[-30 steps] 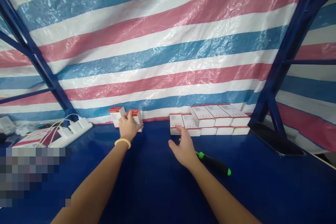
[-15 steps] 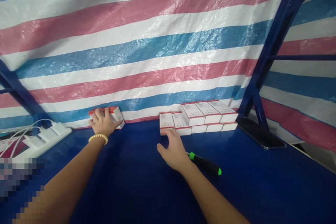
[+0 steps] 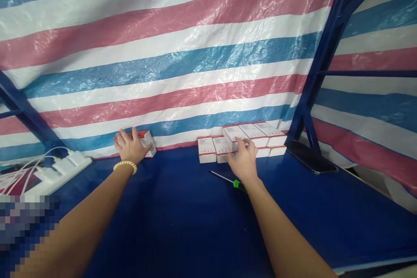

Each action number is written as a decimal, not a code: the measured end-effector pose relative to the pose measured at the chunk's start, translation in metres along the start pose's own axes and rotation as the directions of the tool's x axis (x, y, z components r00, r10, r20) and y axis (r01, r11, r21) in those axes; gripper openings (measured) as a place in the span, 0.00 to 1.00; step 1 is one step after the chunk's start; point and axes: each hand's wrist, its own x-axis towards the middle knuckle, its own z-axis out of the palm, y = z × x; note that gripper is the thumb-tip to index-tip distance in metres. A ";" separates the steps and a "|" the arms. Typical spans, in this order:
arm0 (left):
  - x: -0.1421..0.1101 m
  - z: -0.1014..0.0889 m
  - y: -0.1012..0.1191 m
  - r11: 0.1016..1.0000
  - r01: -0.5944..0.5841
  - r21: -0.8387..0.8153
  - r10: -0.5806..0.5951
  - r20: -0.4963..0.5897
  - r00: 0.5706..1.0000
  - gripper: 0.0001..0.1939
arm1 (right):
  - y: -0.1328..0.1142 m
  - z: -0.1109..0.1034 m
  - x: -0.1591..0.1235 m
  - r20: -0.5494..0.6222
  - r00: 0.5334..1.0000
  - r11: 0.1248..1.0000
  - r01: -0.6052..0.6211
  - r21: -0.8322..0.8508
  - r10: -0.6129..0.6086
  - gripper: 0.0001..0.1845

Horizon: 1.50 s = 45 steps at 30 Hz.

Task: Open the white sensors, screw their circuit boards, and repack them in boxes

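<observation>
My left hand (image 3: 130, 147), with a yellow coiled band on the wrist, lies against a red and white box (image 3: 149, 142) by the striped sheet. Its fingers are spread over the box's left part, the thumb toward the right end. My right hand (image 3: 245, 160) is at the front of a two-layer group of white boxes (image 3: 251, 131) with red edges. The fingers are apart and bent, overlapping the front of the upper left box; whether they touch it I cannot tell. Below lies a screwdriver (image 3: 237, 183) with a green collar, its handle mostly hidden behind my right wrist.
A white power strip (image 3: 61, 173) with plugs and cables sits at the left. A dark phone-like slab (image 3: 311, 157) lies right of the boxes. Blue metal posts (image 3: 314, 78) rise at both sides, and a striped sheet (image 3: 169, 69) hangs behind the blue table (image 3: 182, 217).
My right hand has moved right and forward, from the lower left boxes to the upper stack. My left hand's fingers have spread a little on the box. The view has shifted slightly.
</observation>
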 end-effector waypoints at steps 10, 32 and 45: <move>-0.099 -0.026 0.096 0.887 0.183 -0.424 0.023 0.436 0.900 0.26 | 0.015 0.008 0.007 -0.075 0.996 0.993 -0.059 -0.098 0.052 0.23; -0.142 -0.047 0.111 0.666 -0.057 -0.744 0.438 0.327 0.837 0.23 | 0.004 -0.005 0.017 -0.064 0.991 0.991 -0.118 0.061 0.121 0.24; -0.121 -0.026 0.112 -0.373 0.332 -0.866 0.028 0.348 0.937 0.21 | -0.072 0.017 -0.064 0.215 0.838 0.805 0.361 0.470 -0.502 0.35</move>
